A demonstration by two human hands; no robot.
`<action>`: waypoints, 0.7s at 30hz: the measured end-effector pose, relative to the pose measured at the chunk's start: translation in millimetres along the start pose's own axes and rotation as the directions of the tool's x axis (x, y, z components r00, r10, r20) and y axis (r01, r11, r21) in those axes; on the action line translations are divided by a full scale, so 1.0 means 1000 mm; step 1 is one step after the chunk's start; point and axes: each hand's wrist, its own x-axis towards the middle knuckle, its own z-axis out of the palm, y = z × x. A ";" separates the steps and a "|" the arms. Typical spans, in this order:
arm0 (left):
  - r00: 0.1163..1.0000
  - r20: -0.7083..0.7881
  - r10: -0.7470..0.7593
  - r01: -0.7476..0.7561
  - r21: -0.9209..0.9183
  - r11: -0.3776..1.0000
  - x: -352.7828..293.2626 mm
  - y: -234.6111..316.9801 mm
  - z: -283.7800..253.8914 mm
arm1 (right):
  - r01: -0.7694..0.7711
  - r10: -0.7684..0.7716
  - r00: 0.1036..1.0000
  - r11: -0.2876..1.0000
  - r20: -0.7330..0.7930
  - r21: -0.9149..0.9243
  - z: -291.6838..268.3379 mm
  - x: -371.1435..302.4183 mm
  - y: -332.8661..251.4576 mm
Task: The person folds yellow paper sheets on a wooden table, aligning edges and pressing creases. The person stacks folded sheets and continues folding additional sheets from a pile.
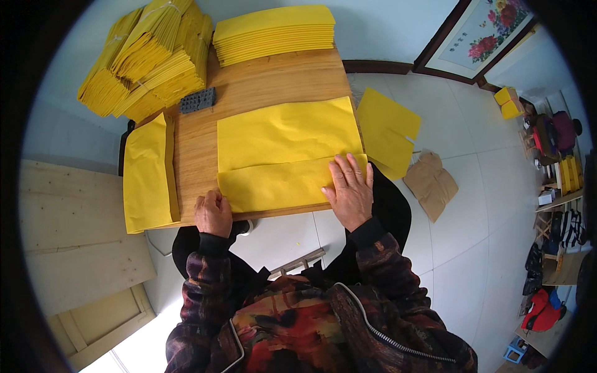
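Note:
A yellow paper sheet lies on the wooden table in front of me. Its near edge is folded up into a wide flap along the table's front. My left hand is closed at the flap's near left corner, fingers curled under and partly hidden. Flat on the flap's right end rests my right hand, fingers stretched out and thumb apart. Left of the sheet, a folded yellow piece hangs a little over the table's front edge. A dark grey studded block sits behind that piece.
Bundles of folded yellow paper are heaped at the back left. A neat yellow stack stands at the back edge. Right of the table, a yellow sheet and brown paper lie low by the floor. Cluttered shelves line the far right.

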 end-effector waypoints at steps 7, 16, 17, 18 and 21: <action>1.000 -0.020 0.015 -0.016 -0.021 1.000 -0.001 0.000 0.000 | 0.007 -0.007 0.999 1.000 0.038 0.010 0.001 0.001 0.003; 0.997 -0.077 0.028 -0.032 -0.045 0.999 -0.003 0.002 0.001 | 0.014 -0.012 0.997 0.999 0.070 -0.029 0.003 0.002 0.006; 0.996 -0.080 0.028 -0.032 -0.049 0.998 -0.003 0.002 0.002 | 0.008 -0.005 0.995 0.999 0.100 -0.034 0.003 0.002 0.007; 0.997 -0.072 0.015 -0.018 -0.041 0.999 -0.003 0.002 0.002 | 0.006 -0.002 0.995 0.999 0.100 -0.035 0.002 0.002 0.008; 0.995 -0.095 0.015 -0.021 -0.062 0.998 -0.004 0.001 0.003 | 0.003 0.000 0.993 1.000 0.120 -0.027 0.000 0.003 0.007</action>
